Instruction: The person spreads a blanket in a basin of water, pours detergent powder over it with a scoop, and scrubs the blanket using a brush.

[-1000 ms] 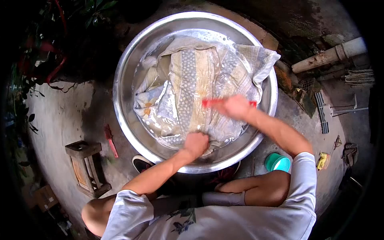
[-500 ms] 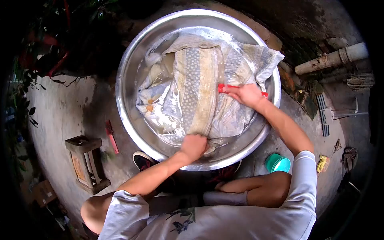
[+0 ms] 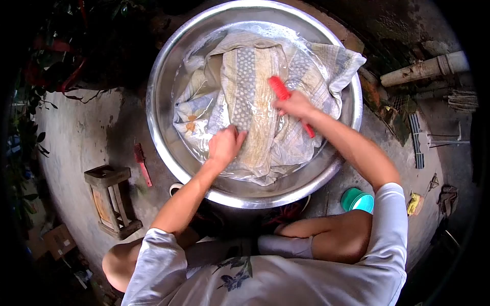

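A wet cloth (image 3: pixel 263 109) with grey dotted and yellowish stripes lies in soapy water inside a large metal basin (image 3: pixel 154 133). My right hand (image 3: pixel 297 105) is closed around the handle of a red scrubbing brush (image 3: pixel 279 87). The brush is tilted, its head pointing up and left over the middle of the cloth. At the left edge of the folded striped section, my left hand (image 3: pixel 224 145) rests with curled fingers and appears to grip the cloth; its fingertips are partly hidden. One corner of the cloth lies over the basin's right rim.
A teal bucket (image 3: pixel 356 200) stands on the floor below right of the basin. To the left are a small wooden stool (image 3: pixel 111 201) and a second brush with a red handle (image 3: pixel 145 173). A pale pipe (image 3: pixel 423 70) lies at the right, and plants crowd the upper left.
My left hand has moved up from the cloth's near end to the left side of the fold. The red brush has turned and shifted left and up, still in my right hand.
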The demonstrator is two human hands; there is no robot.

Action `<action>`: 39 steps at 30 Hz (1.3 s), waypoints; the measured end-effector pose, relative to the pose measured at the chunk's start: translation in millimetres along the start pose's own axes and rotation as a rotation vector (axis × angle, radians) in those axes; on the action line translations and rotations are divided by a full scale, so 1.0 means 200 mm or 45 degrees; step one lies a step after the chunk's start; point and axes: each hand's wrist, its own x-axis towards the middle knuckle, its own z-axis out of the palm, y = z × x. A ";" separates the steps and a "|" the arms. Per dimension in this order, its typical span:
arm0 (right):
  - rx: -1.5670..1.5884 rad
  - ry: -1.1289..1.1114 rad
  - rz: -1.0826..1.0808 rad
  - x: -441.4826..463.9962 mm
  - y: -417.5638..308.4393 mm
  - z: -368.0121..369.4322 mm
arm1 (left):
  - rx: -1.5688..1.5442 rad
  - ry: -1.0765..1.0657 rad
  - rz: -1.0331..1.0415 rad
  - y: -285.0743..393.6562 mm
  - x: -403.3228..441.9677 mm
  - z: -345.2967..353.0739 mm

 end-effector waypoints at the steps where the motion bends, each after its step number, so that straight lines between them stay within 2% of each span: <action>1: 0.001 -0.100 0.070 -0.04 -0.04 0.07 | 0.001 0.047 -0.044 0.01 0.04 -0.02; 2: -0.043 0.008 -0.061 -0.06 -0.03 0.16 | 0.003 0.050 -0.044 0.00 0.08 0.00; 3: -0.042 0.008 -0.065 -0.05 -0.02 0.23 | 0.003 -0.006 -0.056 -0.02 0.12 0.03; 5: -0.041 0.212 -0.084 -0.02 0.03 0.34 | 0.007 -0.062 -0.067 -0.07 0.16 0.08; 8: 0.180 0.116 -0.184 -0.05 -0.03 0.23 | -0.126 -0.028 0.096 -0.12 0.20 0.09; 10: 0.419 0.021 -0.383 -0.13 -0.09 0.13 | -0.989 -0.224 -0.082 -0.11 0.15 0.03; 11: 0.417 0.019 -0.377 -0.15 -0.10 0.09 | -0.993 -0.228 -0.086 -0.08 0.14 -0.01; 13: 0.649 -0.117 -0.354 -0.18 -0.14 0.03 | -1.404 -0.198 -0.107 -0.02 0.12 -0.06; 15: 0.644 -0.106 -0.299 -0.18 -0.16 0.00 | -1.390 -0.138 -0.004 0.01 0.14 -0.08; 17: 0.940 -0.190 -0.181 -0.18 -0.21 -0.02 | -1.807 -0.203 -0.166 0.06 0.15 -0.13; 18: 1.044 -0.227 -0.177 -0.19 -0.25 -0.02 | -1.874 -0.180 -0.234 0.09 0.16 -0.15; 23: 1.130 -0.255 -0.235 -0.19 -0.32 -0.04 | -1.974 -0.084 -0.275 0.10 0.17 -0.24; 26: 1.105 -0.203 -0.295 -0.21 -0.36 -0.04 | -2.015 -0.018 -0.194 0.07 0.19 -0.23; 28: 1.076 -0.149 -0.356 -0.22 -0.36 -0.05 | -2.159 0.043 -0.014 0.08 0.19 -0.21; 35: 1.007 -0.124 -0.439 -0.16 -0.33 -0.02 | -2.291 0.026 -0.099 0.11 0.17 -0.26; 38: 1.064 -0.123 -0.453 -0.14 -0.31 -0.01 | -2.275 0.023 -0.070 0.12 0.17 -0.25; 39: 1.120 -0.096 -0.430 -0.16 -0.33 0.00 | -2.260 0.009 -0.135 0.16 0.15 -0.28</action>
